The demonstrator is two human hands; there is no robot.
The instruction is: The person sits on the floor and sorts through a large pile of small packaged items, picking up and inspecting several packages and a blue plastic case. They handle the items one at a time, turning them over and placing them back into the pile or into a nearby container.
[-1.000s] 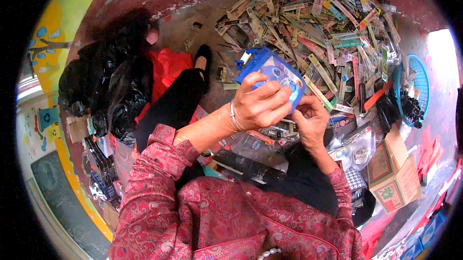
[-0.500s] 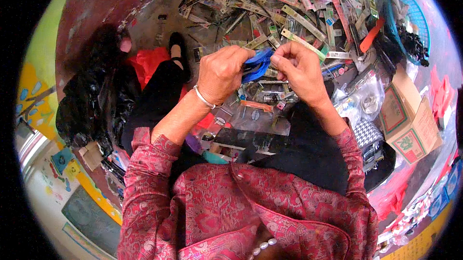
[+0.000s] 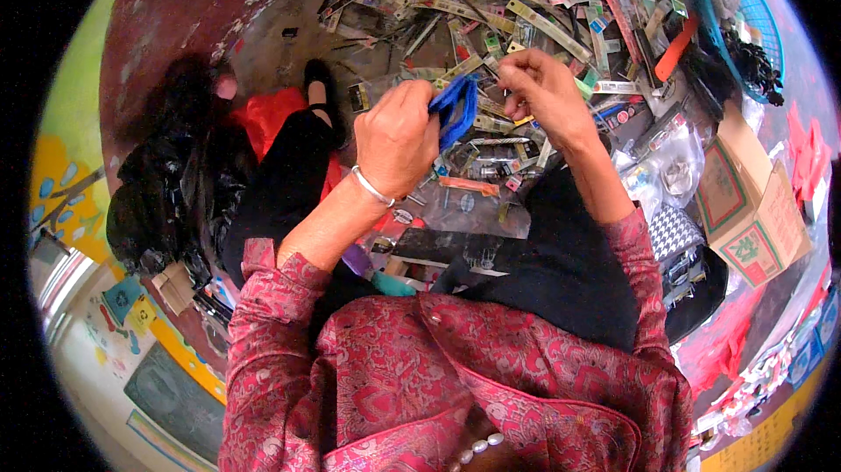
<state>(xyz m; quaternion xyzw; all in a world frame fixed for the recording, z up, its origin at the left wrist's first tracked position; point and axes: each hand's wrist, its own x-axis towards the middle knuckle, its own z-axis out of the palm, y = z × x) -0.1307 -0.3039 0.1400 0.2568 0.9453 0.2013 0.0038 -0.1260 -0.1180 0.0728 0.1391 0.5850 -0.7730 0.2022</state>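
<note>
My left hand (image 3: 396,141), with a light bangle at the wrist, is closed around one side of a blue fabric piece (image 3: 467,113). The piece looks like a folded band or loop with a gap in its middle. A short way to its right, my right hand (image 3: 554,100) is raised with thumb and forefinger pinched together. Whether a needle or thread is between those fingertips is too small to make out. Both hands are above my lap, over the littered floor.
Long narrow packets (image 3: 550,27) lie heaped on the floor ahead. A blue plastic basket (image 3: 762,12) with black stuff stands far right, near an opened cardboard box (image 3: 745,209). Black plastic bags (image 3: 166,200) and red plastic (image 3: 263,117) are at the left.
My right hand has drawn away from the blue fabric piece, up and to the right. My left hand has turned the piece, and its loop shows more openly.
</note>
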